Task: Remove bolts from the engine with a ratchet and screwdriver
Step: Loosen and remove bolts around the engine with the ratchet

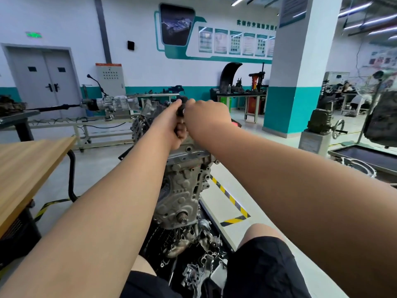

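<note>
1. Directly ahead, the engine (182,190) stands between the person's outstretched forearms, in the middle of the view and below both hands.
2. Its near face is a grey cast-metal cover, ribbed and lumpy, with small bolt bosses along its edges and a round shaft stub low in the middle. A flat metal plate edge runs across its top.
3. The left hand (175,130) is above the engine's top, fingers curled tight round a dark tool handle (181,110).
4. The right hand (206,117) lies just beside the left, its fingers bent over the upper end of the same handle. Its palm faces away, so the exact grip is hidden.
5. The hands cover the tool's working end, so I cannot tell whether it is the ratchet or the screwdriver, nor which bolt it meets.
6. Loose grey metal parts (199,274) lie low down, between the person's knees.
7. A wooden table (25,164) is at the left, and yellow-and-black floor tape (232,201) runs to the engine's right.
</note>
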`<state>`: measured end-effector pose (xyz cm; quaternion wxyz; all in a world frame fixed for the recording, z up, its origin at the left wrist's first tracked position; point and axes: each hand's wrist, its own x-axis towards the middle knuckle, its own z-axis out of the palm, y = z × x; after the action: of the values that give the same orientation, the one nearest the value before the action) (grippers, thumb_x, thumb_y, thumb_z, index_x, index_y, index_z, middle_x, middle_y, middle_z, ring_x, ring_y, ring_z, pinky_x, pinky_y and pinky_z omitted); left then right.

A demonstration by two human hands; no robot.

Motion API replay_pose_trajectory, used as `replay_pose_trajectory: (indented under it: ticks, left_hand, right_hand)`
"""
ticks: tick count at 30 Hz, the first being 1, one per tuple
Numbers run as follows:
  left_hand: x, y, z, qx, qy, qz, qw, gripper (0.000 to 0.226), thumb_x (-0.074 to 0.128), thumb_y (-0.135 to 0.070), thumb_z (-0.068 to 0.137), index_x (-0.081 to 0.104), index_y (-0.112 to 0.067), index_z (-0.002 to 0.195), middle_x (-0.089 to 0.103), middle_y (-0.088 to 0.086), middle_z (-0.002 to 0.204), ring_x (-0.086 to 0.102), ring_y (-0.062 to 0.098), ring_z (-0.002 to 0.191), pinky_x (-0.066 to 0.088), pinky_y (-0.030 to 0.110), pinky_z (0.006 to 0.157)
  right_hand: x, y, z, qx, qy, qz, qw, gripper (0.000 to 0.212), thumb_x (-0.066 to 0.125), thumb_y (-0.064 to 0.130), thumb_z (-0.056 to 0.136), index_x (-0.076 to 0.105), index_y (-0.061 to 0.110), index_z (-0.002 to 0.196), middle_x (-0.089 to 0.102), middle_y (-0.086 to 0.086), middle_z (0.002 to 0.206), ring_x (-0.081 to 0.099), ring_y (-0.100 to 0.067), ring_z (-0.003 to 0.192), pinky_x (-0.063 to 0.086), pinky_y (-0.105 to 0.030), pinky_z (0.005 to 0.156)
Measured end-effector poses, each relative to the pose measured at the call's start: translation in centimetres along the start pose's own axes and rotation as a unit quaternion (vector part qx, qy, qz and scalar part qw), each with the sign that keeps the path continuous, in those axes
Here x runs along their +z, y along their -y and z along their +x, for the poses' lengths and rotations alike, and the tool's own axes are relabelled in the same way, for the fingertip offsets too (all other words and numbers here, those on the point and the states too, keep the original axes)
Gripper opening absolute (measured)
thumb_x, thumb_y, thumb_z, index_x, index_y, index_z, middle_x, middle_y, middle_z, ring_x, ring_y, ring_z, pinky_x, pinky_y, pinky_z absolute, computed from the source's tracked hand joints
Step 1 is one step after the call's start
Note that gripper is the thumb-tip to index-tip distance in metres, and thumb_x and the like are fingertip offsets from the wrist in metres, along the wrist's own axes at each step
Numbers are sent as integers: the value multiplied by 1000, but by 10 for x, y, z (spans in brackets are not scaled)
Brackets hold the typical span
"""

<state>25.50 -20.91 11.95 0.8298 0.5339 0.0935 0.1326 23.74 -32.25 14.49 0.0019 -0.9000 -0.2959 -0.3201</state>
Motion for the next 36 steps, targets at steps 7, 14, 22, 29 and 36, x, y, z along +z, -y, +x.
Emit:
replay_pose_trajectory:
  ticks: [7, 14, 22, 29, 36]
  left_hand:
    - [-8, -8, -4, 3, 30, -4, 1000, 34, 50, -56, 95, 60, -27, 81, 32, -10, 45, 26, 3, 37, 21, 15, 32]
    - [-13, -1, -3, -7, 17, 5, 1000, 40, 48, -64, 91, 59, -26, 84, 49, -4, 83, 42, 14, 71, 28, 25, 60]
    - [-5, -2, -7, -13, -5, 4, 1000, 32, 51, -53, 95, 58, -24, 105, 46, -1, 106, 40, 17, 93, 30, 28, 72]
    - [1, 8, -8, 1, -8, 2, 1000, 41, 49, -51, 97, 66, -23, 72, 40, -6, 55, 30, 7, 45, 23, 19, 47]
    - [-2, 6, -8, -7, -26, 43, 999, 36, 56, -53, 93, 52, -25, 70, 35, -7, 52, 27, 6, 44, 20, 17, 33]
  right_hand:
    - [-7, 4, 8, -53, -38, -88, 994, 32, 42, 20, 97, 48, 6, 126, 61, -9, 121, 54, -30, 113, 32, -36, 74]
    - [-2, 18, 6, 26, 61, 126, 990, 12, 55, 25, 91, 58, 20, 101, 44, 6, 72, 46, -19, 66, 36, -33, 59]
    - [-2, 14, 7, 40, 95, 116, 988, 10, 51, 25, 94, 58, 18, 97, 51, 4, 84, 51, -23, 83, 38, -37, 68]
    - [-8, 8, 0, -27, 71, -69, 995, 37, 47, 21, 96, 48, 8, 131, 60, -4, 120, 56, -28, 99, 46, -38, 79]
    - [5, 2, -1, -92, -6, -146, 985, 34, 47, 19, 96, 44, 4, 126, 60, -9, 119, 53, -31, 110, 40, -37, 78]
